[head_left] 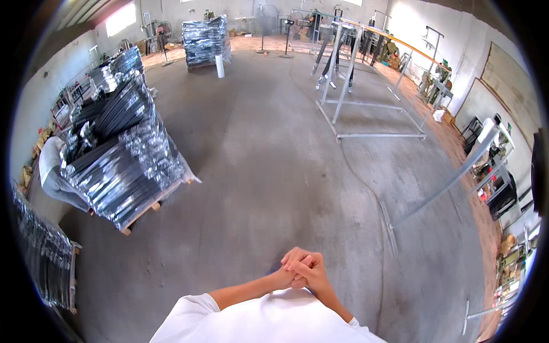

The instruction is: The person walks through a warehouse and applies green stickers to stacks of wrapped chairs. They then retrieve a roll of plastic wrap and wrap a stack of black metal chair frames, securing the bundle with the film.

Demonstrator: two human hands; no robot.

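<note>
In front of my white shirt (274,320), low in the middle of the view, my two hands are clasped together. My left hand (283,278) comes in from the left, and its fingers are folded into the other hand. My right hand (314,271) wraps over it with bent fingers. Both are closed on each other, and no object shows between them. The palms are hidden. Beneath them lies the grey concrete floor (251,171).
Plastic-wrapped stacks of dark bars (131,171) stand on pallets at left, with a person (54,168) bending behind one. Another wrapped stack (206,43) is farther back. A metal frame rack (380,136) stands at right. A cable (366,188) crosses the floor.
</note>
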